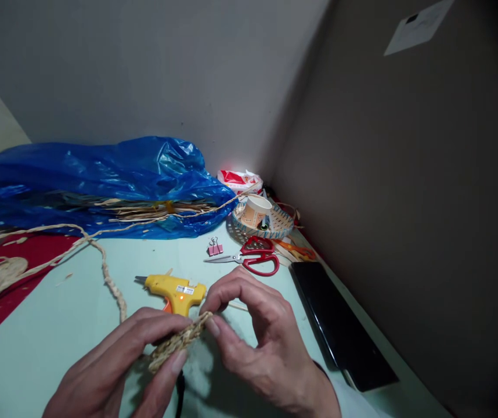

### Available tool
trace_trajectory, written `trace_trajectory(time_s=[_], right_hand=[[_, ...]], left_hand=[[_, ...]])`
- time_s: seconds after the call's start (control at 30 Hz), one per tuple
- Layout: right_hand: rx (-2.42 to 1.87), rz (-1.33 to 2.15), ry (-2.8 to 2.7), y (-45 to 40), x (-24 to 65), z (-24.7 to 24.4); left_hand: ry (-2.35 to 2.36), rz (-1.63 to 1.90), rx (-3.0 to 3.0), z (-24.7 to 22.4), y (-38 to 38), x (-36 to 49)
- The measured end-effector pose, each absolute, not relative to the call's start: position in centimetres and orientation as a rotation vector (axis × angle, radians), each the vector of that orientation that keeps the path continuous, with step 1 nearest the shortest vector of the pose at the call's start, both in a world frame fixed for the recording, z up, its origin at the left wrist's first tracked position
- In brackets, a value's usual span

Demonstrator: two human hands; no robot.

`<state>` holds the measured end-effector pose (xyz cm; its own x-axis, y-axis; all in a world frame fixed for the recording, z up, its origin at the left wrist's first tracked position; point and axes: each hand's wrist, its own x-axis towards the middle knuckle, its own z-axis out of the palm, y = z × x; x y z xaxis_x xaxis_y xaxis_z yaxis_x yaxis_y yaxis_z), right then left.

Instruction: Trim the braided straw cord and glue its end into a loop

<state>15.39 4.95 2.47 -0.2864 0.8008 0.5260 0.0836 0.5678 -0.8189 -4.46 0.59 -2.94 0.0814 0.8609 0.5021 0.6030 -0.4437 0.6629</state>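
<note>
A small piece of braided straw (171,349), tan and flat, is held between both hands over the table. My left hand (121,360) grips its near end, thumb below and fingers on top. At the far end, my right hand (260,337) pinches the tip between thumb and forefinger. Just behind the hands lies a yellow glue gun (174,290) with a small orange light lit and its nozzle pointing left. A twisted straw cord (107,273) runs down the table and passes out of sight near my left hand.
Red-handled scissors (253,258) and a pink binder clip (215,248) lie beyond the glue gun. A blue plastic bag (101,168) of dried straw stretches along the wall. A paper cup (255,212) sits in a woven basket (281,223). At right is a black tablet-like slab (340,325).
</note>
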Motion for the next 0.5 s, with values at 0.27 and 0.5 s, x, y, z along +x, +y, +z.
trace_trajectory(time_s=[0.27, 0.5], right_hand=[[-0.773, 0.833, -1.691, 4.5, 14.7, 2.2], [-0.831, 0.805, -1.709, 4.1, 14.2, 1.7]], left_hand=[[1.514, 1.367, 1.894, -3.0, 0.0, -3.2], [1.361, 1.382, 1.976, -2.7, -0.1, -2.3]])
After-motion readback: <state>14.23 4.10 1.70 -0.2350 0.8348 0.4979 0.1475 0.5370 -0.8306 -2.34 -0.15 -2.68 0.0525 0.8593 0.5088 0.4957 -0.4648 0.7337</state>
